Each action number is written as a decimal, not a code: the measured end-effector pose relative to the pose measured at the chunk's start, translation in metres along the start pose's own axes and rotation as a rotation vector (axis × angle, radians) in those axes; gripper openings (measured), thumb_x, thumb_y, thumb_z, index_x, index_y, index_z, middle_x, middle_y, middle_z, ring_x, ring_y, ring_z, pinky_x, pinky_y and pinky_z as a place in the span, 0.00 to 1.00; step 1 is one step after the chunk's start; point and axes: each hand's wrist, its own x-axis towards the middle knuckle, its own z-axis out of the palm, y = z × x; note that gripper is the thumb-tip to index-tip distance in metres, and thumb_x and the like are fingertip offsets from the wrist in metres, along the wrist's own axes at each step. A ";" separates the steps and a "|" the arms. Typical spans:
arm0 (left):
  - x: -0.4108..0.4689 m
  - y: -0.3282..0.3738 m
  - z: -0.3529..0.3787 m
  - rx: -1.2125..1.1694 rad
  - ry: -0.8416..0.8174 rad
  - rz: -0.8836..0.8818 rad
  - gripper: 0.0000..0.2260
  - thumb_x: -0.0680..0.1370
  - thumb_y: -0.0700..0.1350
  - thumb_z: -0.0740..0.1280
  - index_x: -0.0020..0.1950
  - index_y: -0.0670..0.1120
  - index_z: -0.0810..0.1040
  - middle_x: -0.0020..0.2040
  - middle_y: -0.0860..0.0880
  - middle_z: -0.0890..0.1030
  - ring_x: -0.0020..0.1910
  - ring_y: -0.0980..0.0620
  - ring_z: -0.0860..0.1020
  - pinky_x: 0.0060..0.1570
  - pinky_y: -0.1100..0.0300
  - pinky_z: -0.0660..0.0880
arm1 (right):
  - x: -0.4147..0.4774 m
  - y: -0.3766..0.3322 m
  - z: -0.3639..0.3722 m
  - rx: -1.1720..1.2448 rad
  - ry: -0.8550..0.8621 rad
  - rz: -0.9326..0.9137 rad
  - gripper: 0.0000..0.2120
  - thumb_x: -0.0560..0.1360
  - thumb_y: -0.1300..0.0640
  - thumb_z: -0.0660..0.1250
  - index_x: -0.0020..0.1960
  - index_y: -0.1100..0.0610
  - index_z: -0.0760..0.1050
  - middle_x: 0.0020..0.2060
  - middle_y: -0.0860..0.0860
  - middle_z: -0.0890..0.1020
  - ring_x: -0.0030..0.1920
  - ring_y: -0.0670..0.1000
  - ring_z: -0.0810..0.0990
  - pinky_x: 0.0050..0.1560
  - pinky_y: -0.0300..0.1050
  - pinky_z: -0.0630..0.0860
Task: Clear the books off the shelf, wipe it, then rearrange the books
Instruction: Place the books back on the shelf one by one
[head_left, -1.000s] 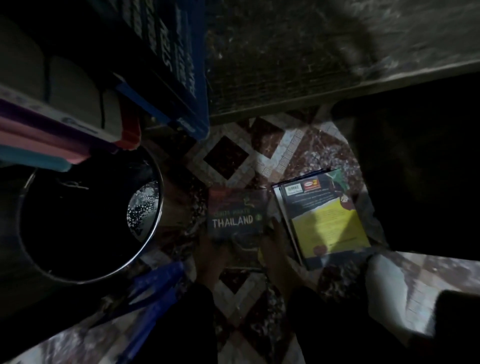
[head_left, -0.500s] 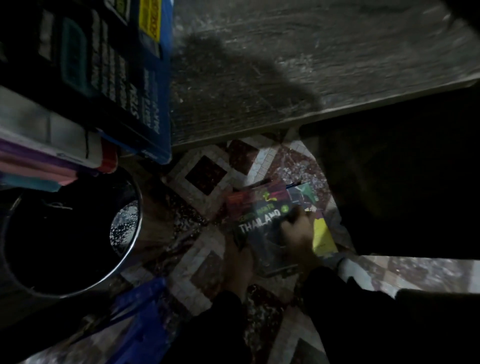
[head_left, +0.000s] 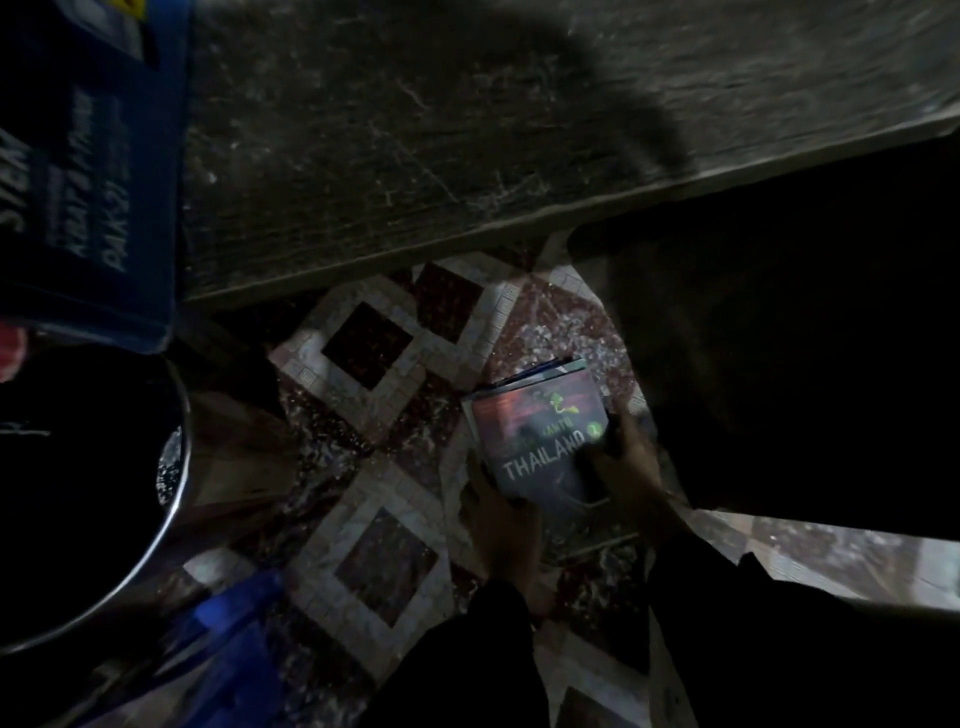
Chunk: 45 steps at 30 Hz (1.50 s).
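Tiled floor (head_left: 384, 566): Thailand book (head_left: 540, 447) now stacked atop second book; both hands gripping.

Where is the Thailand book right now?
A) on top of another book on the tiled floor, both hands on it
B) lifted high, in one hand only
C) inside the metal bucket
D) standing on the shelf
A: the Thailand book lies on another book on the tiled floor, with the left hand and right hand at its edges.

Patterned tile floor (head_left: 374, 566), book pile (head_left: 540, 441) lying on it; metal bucket (head_left: 171, 499) at left; dusty bare shelf board (head_left: 415, 145) above
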 end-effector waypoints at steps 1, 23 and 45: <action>0.001 0.000 0.000 -0.028 -0.031 0.032 0.41 0.69 0.37 0.69 0.78 0.49 0.54 0.66 0.38 0.73 0.63 0.37 0.72 0.59 0.46 0.70 | 0.001 -0.003 0.000 0.024 -0.022 -0.002 0.42 0.69 0.53 0.73 0.77 0.46 0.56 0.67 0.58 0.73 0.64 0.62 0.73 0.65 0.56 0.70; 0.039 0.029 0.002 -0.715 -0.176 -0.016 0.44 0.68 0.27 0.73 0.77 0.46 0.54 0.71 0.43 0.69 0.67 0.44 0.73 0.60 0.53 0.76 | 0.029 -0.007 0.007 0.559 -0.172 0.112 0.23 0.67 0.68 0.76 0.51 0.50 0.68 0.51 0.54 0.81 0.46 0.49 0.81 0.43 0.39 0.77; -0.064 0.086 -0.141 -0.538 -0.307 0.322 0.37 0.74 0.48 0.73 0.71 0.73 0.55 0.67 0.63 0.72 0.65 0.64 0.72 0.65 0.61 0.68 | -0.136 -0.105 -0.070 0.421 -0.244 -0.252 0.33 0.72 0.51 0.73 0.70 0.34 0.62 0.63 0.39 0.73 0.54 0.34 0.74 0.43 0.20 0.68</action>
